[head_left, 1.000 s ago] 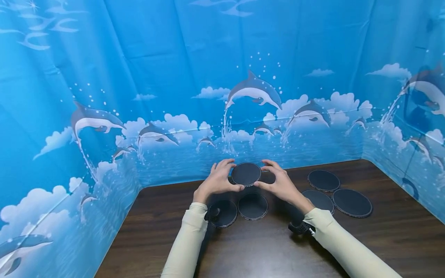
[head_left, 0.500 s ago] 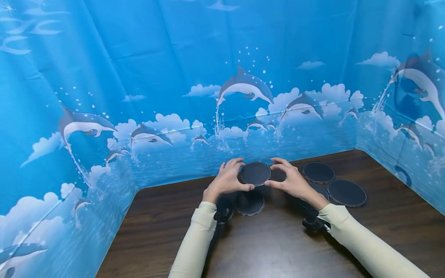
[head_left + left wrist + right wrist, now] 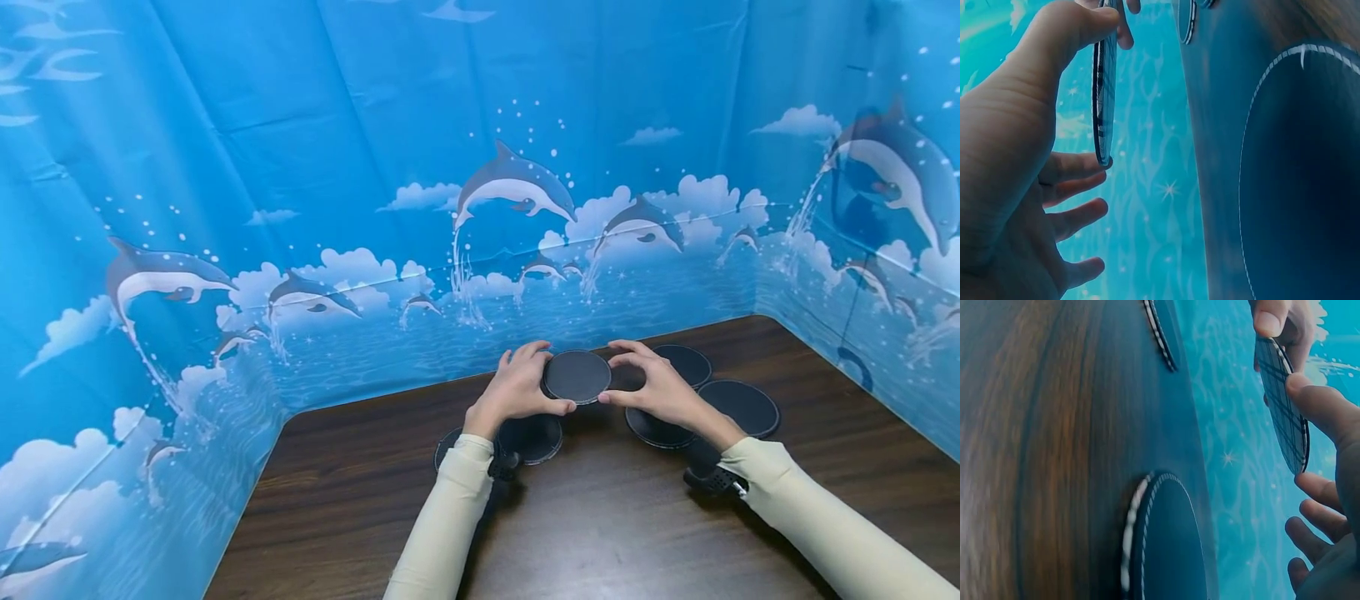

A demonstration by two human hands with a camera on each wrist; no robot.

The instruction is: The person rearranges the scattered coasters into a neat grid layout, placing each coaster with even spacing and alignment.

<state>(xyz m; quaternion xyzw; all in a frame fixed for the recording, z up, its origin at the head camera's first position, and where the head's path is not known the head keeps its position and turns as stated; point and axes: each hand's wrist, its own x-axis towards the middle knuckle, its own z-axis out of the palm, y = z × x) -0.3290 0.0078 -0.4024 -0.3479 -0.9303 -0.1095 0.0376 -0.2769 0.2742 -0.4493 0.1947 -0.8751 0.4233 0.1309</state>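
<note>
A round black coaster (image 3: pixel 577 377) is held up above the table's far side, between both hands in the head view. My left hand (image 3: pixel 521 385) pinches its left edge with thumb and fingertips; my right hand (image 3: pixel 663 390) pinches the right edge the same way. In the right wrist view, the coaster's underside (image 3: pixel 1282 403) shows a plaid pattern. Below the left hand lies a stitched-edge black coaster (image 3: pixel 534 440), and another coaster (image 3: pixel 446 448) is partly covered by the left forearm. Under the right hand, a coaster (image 3: pixel 658 428) is partly hidden.
Two more black coasters lie at the right, one farther back (image 3: pixel 686 363) and one nearer (image 3: pixel 744 407). The dark wooden table (image 3: pixel 600 517) meets a blue dolphin-print curtain (image 3: pixel 360 167) along its far edge. A black wrist device (image 3: pixel 712 482) sits by the right cuff.
Both hands have carried the held coaster to the right, nearer the right-hand coasters. The head view has shifted slightly. The coasters on the table stay where they were.
</note>
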